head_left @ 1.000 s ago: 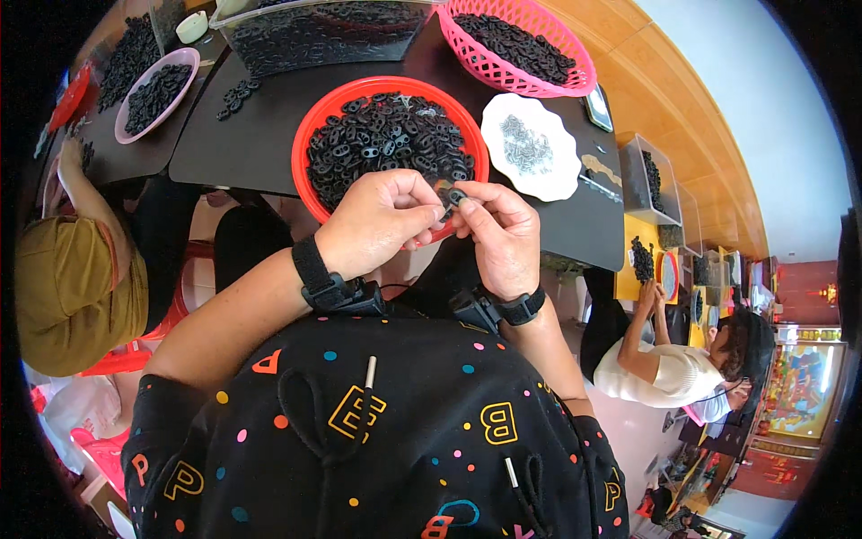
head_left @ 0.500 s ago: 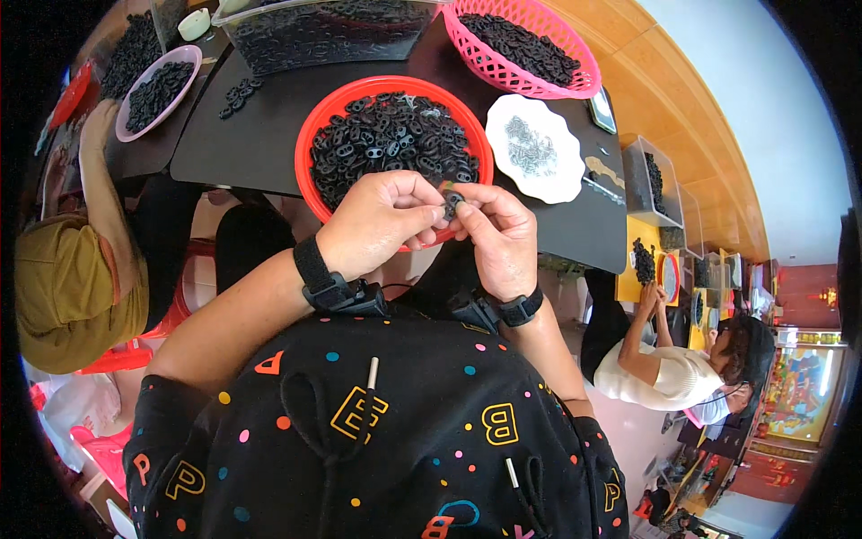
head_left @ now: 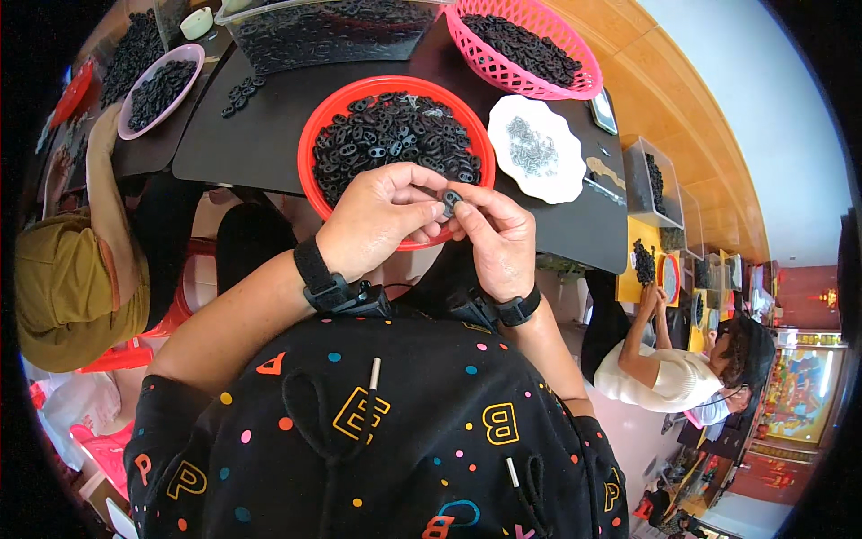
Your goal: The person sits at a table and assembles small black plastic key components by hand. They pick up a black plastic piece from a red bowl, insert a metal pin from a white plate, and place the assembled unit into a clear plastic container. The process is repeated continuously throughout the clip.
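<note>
Between my fingertips is a small black oval part with two holes [head_left: 451, 199], held above the near rim of a red basin [head_left: 489, 148]. My left hand [head_left: 373, 216] pinches its left side between thumb and fingers. On the other side my right hand [head_left: 496, 235] grips it, thumb in front and index finger behind. A pile of similar black two-holed parts [head_left: 391, 135] fills the basin. Just right of it lies a white scalloped plate [head_left: 561, 180] bearing many tiny shiny metal pieces [head_left: 532, 148]. Whether a metal piece is also in my fingers is too small to tell.
A pink lattice basket [head_left: 584, 81] and a clear bin [head_left: 337, 45] of black parts stand at the back. Several loose parts [head_left: 241, 94] lie on the dark table [head_left: 242, 148]. People sit left [head_left: 81, 287] and right [head_left: 660, 373], a pink bowl [head_left: 193, 58] near the left one.
The black part has been turned a little between my fingertips, and its face shows more plainly. Both hands stay at almost the same spot over the basin's near edge.
</note>
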A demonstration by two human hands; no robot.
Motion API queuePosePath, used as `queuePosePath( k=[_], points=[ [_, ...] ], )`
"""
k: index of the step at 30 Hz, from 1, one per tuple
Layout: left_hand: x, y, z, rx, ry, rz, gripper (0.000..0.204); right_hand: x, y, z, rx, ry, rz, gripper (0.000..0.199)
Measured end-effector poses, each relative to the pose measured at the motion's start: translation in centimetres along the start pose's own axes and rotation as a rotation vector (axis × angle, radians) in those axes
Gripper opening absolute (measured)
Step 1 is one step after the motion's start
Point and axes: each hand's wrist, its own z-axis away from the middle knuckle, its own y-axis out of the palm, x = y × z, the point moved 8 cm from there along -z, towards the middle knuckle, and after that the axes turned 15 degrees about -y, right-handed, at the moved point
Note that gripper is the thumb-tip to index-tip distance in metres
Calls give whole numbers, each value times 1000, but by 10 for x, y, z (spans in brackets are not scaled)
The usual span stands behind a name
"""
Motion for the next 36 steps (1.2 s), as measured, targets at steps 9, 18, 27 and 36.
queuePosePath(
  k=[9,18,27,36],
  points=[
    [-2,-3,1,-29,59,-18,28,23,15,-2,104,-334,427,35],
    [-6,-1,5,-61,88,-84,21,34,14,1,67,-387,481,34],
    [-1,-1,3,-43,36,-177,19,30,13,3,89,-409,525,32],
    [4,2,4,-9,22,-187,18,41,16,4,117,-421,655,26]
  ],
)
